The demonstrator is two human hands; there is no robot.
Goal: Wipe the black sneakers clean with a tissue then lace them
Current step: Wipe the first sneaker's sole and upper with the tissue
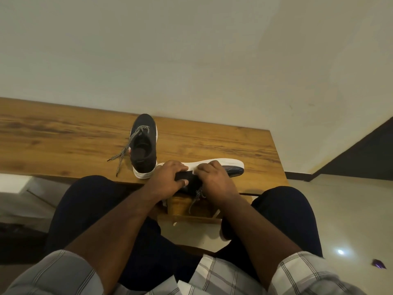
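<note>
Head view: we see both hands, left hand and right hand, together, gripping near sneaker on its side at table edge, frame centre. Second sneaker upright behind. Risk: sneaker slides off edge; dangling lace slips from eyelet.

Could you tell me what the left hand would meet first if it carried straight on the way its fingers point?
The left hand already grips the tipped sneaker, fingers pointing toward the right hand. Going on, it would probably meet that hand's fingers first, though depth is unclear from this single view.
</note>
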